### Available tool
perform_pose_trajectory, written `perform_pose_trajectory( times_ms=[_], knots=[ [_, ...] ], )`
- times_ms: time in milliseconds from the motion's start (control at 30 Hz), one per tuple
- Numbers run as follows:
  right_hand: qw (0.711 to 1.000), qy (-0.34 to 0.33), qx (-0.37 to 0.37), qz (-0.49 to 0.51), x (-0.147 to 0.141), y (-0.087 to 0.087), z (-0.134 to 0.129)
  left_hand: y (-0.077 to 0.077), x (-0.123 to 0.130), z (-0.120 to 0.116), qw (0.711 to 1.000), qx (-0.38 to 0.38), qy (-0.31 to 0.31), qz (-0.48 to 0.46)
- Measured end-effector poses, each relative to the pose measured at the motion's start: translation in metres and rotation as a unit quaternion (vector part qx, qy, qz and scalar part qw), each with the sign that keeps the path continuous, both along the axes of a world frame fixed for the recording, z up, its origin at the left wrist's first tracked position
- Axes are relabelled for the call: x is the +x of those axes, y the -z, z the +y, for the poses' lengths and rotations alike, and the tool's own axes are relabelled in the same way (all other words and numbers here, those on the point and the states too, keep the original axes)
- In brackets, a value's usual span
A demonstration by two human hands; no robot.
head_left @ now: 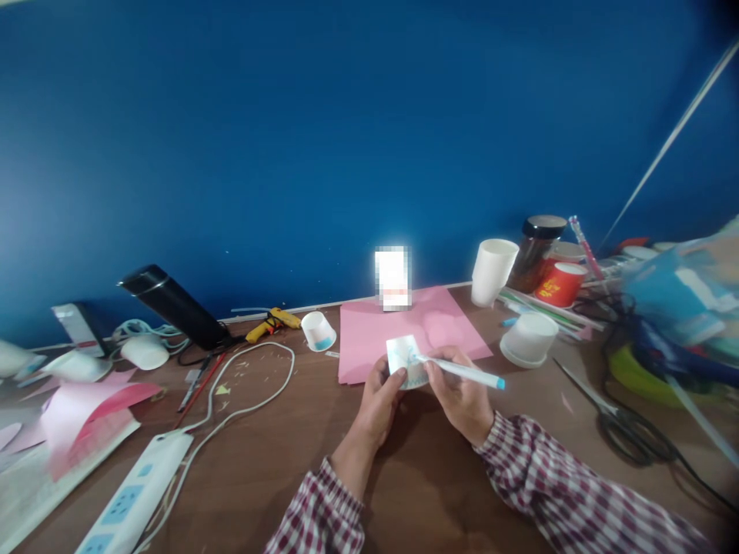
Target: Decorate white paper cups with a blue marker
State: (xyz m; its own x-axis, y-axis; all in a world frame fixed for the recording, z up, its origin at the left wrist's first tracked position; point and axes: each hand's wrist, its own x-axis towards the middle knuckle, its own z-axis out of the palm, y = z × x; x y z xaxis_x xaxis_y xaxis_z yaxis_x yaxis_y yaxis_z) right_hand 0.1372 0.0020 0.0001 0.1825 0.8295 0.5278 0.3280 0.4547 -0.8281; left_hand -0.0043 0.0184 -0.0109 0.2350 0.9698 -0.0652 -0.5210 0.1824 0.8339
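1. Left hand point(378, 400) grips a white cup point(401, 352) near the front edge of pink paper point(363, 331); right hand point(465, 396) pinches a marker point(465, 372) against it.
2. Tabletop point(427, 492) stretches between power strip point(138, 488) and scissors point(610, 414).
3. Lidded jar's point(530, 260) contents are unclear.

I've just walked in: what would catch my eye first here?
Probably the bright, pixelated white patch in the middle, at the far side of the pink paper, with the big blue wall behind. Just nearer, the left hand holds a white piece with bluish marks, while the right hand holds a pen against it.
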Motion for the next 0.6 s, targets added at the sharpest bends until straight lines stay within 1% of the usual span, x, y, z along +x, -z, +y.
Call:
perform_pose_trajectory(
  times_ms=[133, 367, 467, 600],
  knots=[
    [1.0, 0.0, -0.01, 0.006, -0.0008, 0.0, 0.0, 0.001, -0.0005, 0.0001, 1.0, 0.0, 0.002, 0.003],
    [0.999, -0.02, -0.022, 0.016, -0.0015, -0.0003, -0.0018, 0.0005, -0.0005, 0.0008, 1.0, -0.014, -0.001, 0.015],
    [0.999, -0.03, -0.031, 0.018, -0.0011, 0.0006, -0.0021, -0.0003, 0.0001, 0.0005, 1.0, -0.007, -0.002, 0.009],
    [0.999, -0.022, -0.029, 0.009, -0.0006, 0.0026, -0.0017, -0.0015, 0.0003, -0.0002, 1.0, -0.019, -0.005, 0.02]
  ],
)
